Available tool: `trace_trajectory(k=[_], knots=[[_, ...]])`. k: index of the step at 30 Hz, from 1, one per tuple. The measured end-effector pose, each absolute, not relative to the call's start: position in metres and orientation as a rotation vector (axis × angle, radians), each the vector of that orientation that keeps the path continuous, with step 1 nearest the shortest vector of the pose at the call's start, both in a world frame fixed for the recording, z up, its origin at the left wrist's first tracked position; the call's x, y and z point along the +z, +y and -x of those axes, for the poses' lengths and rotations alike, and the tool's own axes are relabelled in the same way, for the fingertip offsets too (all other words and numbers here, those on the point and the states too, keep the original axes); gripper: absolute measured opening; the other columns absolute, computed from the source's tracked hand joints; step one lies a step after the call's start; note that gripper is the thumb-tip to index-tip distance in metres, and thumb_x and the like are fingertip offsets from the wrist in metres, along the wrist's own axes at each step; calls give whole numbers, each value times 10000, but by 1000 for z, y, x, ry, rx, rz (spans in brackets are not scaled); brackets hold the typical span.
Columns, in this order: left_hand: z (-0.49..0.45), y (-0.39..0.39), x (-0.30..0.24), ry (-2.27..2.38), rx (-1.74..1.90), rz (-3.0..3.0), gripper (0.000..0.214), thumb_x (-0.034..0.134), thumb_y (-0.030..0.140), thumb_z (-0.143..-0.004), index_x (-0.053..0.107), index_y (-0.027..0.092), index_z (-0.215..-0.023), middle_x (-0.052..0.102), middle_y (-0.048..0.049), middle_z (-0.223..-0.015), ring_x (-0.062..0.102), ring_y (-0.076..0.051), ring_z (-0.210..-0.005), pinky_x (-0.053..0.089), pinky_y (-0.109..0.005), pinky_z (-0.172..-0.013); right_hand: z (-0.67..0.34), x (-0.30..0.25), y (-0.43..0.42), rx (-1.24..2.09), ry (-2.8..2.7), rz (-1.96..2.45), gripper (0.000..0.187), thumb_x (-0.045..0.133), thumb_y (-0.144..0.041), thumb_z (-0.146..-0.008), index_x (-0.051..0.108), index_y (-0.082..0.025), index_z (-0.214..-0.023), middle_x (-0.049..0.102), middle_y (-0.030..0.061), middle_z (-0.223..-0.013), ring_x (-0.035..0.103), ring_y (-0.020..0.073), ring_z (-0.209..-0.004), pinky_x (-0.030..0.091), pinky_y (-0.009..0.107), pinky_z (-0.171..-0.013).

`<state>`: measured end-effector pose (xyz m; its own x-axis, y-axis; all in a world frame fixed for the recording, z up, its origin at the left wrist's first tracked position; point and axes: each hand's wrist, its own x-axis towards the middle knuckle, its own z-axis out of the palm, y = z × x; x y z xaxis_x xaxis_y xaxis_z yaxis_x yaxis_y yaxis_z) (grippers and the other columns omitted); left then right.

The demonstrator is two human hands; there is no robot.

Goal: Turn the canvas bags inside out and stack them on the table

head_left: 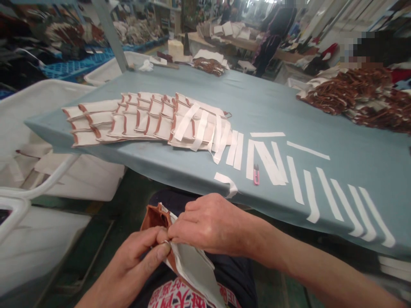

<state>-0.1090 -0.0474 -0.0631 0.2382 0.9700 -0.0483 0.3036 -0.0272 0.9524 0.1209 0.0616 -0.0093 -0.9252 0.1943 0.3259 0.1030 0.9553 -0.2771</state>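
A white and brown sewn piece (195, 267), looking like a small bag or pouch, lies over my lap below the table edge. My left hand (138, 256) pinches its brown edge between thumb and forefinger. Right beside it, my right hand (208, 224) is closed on the same edge, its fingertips meeting those of the left. The brown part stands up open beyond the hands. What exactly lies under the fingertips is hidden. On the table in front are white strips (297, 179) and pink-handled thread snips (256, 175).
Overlapping white and brown pieces (144, 115) lie along the left of the blue-green table (257, 98). A brown and white heap (353, 94) sits at the right. White bins (96, 179) stand at the left, near a metal post (111, 34). A person (272, 38) stands behind.
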Motion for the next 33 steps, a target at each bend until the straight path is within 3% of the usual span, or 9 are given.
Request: trace_trajectory(k=[4, 13, 18, 21, 26, 33], knots=[[107, -39, -49, 1214, 799, -1590, 462, 589, 434, -1093, 686, 202, -705, 678, 3, -659, 640, -158, -597, 520, -186, -601, -113, 0, 66, 239, -2918, 182, 229, 722, -89, -1038, 698, -209, -843, 758, -23, -745, 621, 166, -634, 392, 338, -548], [95, -41, -51, 1258, 800, -1567, 457, 607, 445, -1085, 711, 205, -711, 691, 6, -659, 628, -161, -599, 500, -194, -577, -117, -9, 43, 13, -2699, 255, 371, 535, -79, -1078, 661, -203, -752, 662, 21, -618, 560, 186, -562, 381, 349, -503], [91, -44, -52, 1236, 827, -1544, 449, 602, 434, -1078, 671, 207, -696, 681, 7, -658, 602, -154, -600, 474, -198, -579, -118, -13, 47, 35, -2713, 226, 362, 548, -79, -1072, 622, -226, -749, 681, 21, -641, 581, 188, -584, 383, 327, -519], [93, -45, -51, 1194, 771, -1516, 435, 570, 408, -1079, 674, 200, -711, 652, 14, -653, 586, -149, -604, 461, -199, -586, -114, -15, 54, 161, -2831, 192, 312, 613, -91, -1039, 607, -227, -758, 698, 9, -647, 590, 180, -586, 354, 317, -520], [97, -45, -49, 1161, 720, -1503, 447, 551, 405, -1060, 547, 213, -657, 524, 39, -623, 495, -135, -580, 419, -198, -565, -107, -8, 59, 498, -2992, 271, 232, 652, -149, -976, 629, -219, -757, 736, 5, -671, 565, 166, -566, 309, 320, -530], [100, -46, -57, 1122, 660, -1509, 418, 571, 380, -1046, 558, 214, -662, 542, 46, -604, 502, -133, -564, 389, -210, -567, -105, -4, 68, 1240, -2941, 469, 207, 679, -159, -924, 625, -219, -733, 565, -71, -615, 396, 119, -540, 286, 272, -529]])
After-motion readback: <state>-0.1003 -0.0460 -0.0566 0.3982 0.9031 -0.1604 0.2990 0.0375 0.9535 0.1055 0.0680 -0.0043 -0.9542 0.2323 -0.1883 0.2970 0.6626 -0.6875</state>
